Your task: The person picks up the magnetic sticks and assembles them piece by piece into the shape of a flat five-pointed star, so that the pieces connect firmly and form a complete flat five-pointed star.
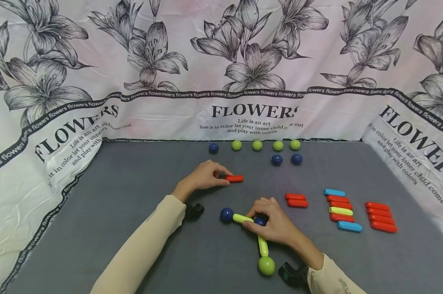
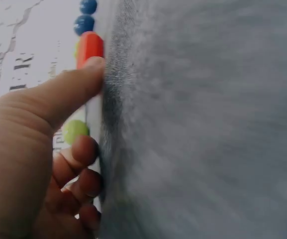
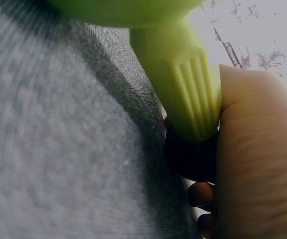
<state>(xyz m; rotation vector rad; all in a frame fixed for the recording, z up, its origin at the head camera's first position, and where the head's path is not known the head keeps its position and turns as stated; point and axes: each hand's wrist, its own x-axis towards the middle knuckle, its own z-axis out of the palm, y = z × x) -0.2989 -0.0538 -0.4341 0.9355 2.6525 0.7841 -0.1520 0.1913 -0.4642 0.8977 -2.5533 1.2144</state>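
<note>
My left hand pinches the left end of a red ribbed rod low over the grey table. In the left wrist view the thumb presses on that rod, and the other fingers are curled below. My right hand grips an L-shaped ball-and-rod assembly at its corner, around a partly hidden blue ball. One yellow-green rod runs left from there to a blue ball. Another yellow-green rod runs toward the near side to a green ball.
Several green balls and three blue balls stand at the back. Two red rods lie right of centre. Farther right are a mixed column with a yellow rod and a stack of red rods. Flower-printed cloth borders the table.
</note>
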